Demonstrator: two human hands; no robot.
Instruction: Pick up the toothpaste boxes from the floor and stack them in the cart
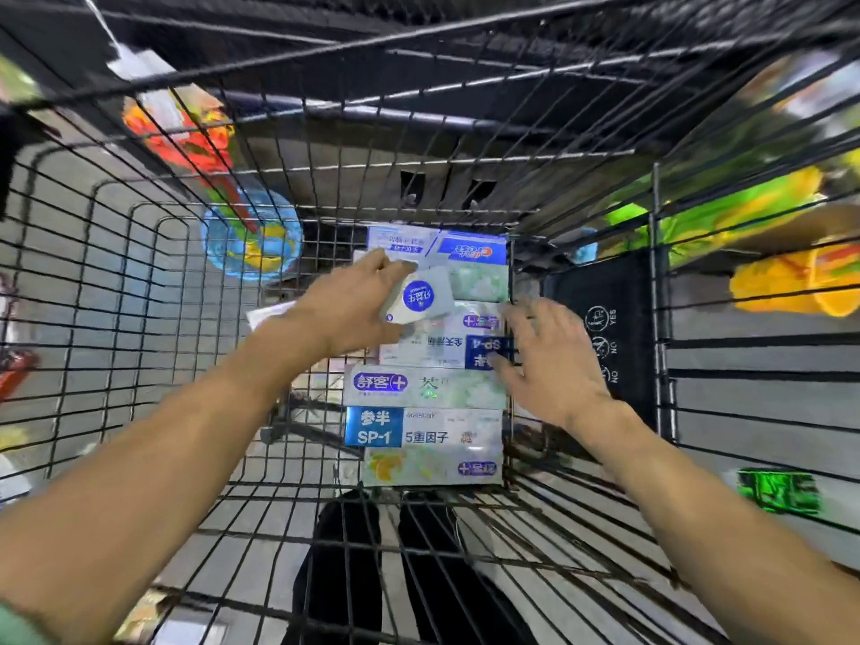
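Already the cart (512, 346) holds a neat row of toothpaste boxes (426, 425) laid flat side by side along its right wall, long sides touching, which looks like a way to keep the layer level so more can sit on top. Both arms reach down through the open top. The left hand (346, 307) grips one more box (419, 295), fingers and thumb curled round its end, holding it tilted just above the middle of the row; the tilt probably comes from steering it down between the wires before it is squared with the others. The right hand (547, 360) is spread, fingers straight and holding nothing, its fingertips at the right ends of the middle boxes beside the wall, seemingly to steady or line up the row while the new box comes in. Whether those fingertips actually touch the cardboard is blurred. Through the mesh the grey floor (93, 281) shows, with colourful packets (251, 235) outside the cart; no loose toothpaste box on the floor is clearly visible, so I cannot tell how many remain.
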